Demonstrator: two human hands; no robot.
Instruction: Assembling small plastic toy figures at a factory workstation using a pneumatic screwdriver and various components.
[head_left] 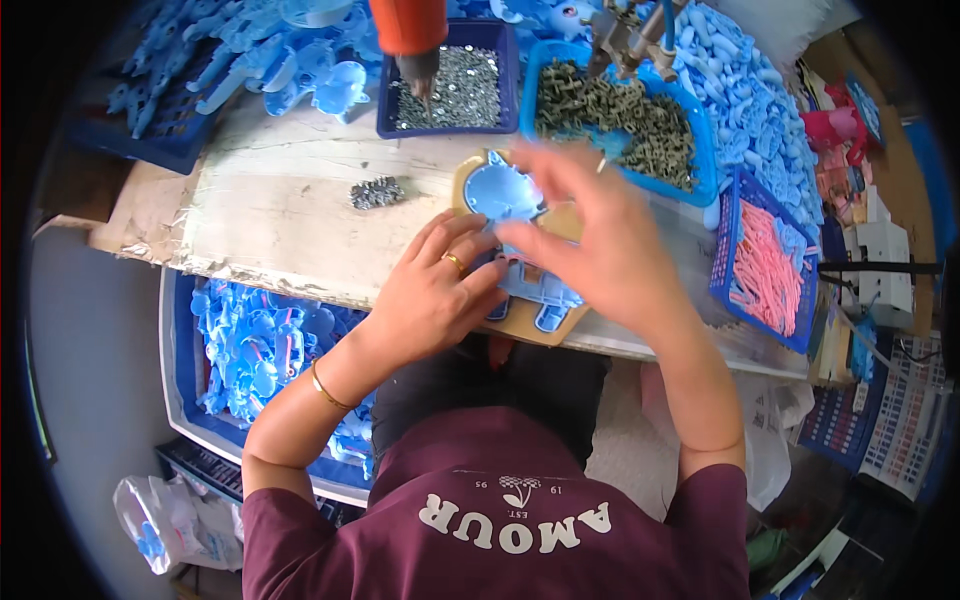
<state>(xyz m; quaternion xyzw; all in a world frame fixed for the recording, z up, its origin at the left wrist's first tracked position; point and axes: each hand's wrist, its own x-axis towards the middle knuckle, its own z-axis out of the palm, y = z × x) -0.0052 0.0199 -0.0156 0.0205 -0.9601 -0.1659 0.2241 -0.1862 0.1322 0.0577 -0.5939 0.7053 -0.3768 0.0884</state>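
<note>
Hollow light-blue plastic shell lay on a flat tan board, on the pale scuffed bench. Left hand had fingers bent against it, grip unclear; right hand blurred over its right side, couldn't tell if fingers held anything.

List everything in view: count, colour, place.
Worktable: one, pale, centre
Holder: one, tan, near edge
Moulded shell: count unclear, blue, on holder
Metal pile: one, grey, left of holder
Silver-bit tray: one, dark blue, back centre
Dark-piece tray: one, bright blue, beside it
Metal fixture: one, silver, above it
Tool: one, orange, top centre
Part heaps: several, blue, along back
Strip basket: one, blue, right
Tub: one, blue, below left
Plastic bags: several, whitish, lower sides
Clutter: uncountable, mixed, right edge
Shirt: one, maroon, bottom
Left hand: one, bare, at shell
Right hand: one, blurred, over shell
</note>
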